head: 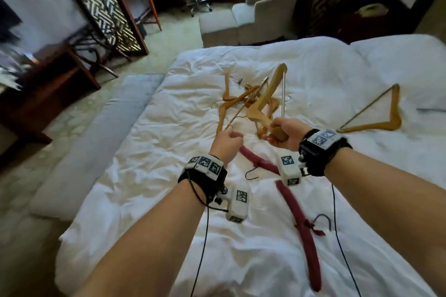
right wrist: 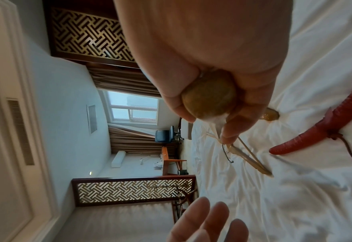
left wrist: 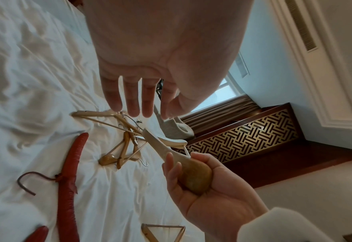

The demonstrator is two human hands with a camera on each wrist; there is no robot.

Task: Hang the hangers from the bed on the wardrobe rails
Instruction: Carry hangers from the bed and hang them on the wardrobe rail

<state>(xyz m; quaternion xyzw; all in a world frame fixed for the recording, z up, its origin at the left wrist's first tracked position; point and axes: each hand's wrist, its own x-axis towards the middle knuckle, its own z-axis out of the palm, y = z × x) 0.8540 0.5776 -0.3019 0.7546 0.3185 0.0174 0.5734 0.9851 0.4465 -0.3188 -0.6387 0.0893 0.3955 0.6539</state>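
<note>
My right hand point(head: 281, 134) grips the rounded end of a wooden hanger point(head: 266, 94) and holds it upright above the white bed point(head: 149, 176). The same grip on that hanger end point(right wrist: 210, 98) shows in the right wrist view. My left hand point(head: 229, 138) hovers just left of it, and its fingers point(left wrist: 133, 101) hang fairly straight and hold nothing. A tangled pile of wooden hangers point(head: 237, 100) lies beyond both hands. A single wooden hanger point(head: 376, 116) lies to the right. Two red padded hangers point(head: 301, 236) lie near my wrists. No wardrobe rail is in view.
A grey bench point(head: 101, 147) runs along the bed's left side. A beige armchair point(head: 272, 5) with a footstool stands past the far side of the bed. A dark wooden desk point(head: 43, 84) and a lattice screen point(head: 101, 2) stand at the left.
</note>
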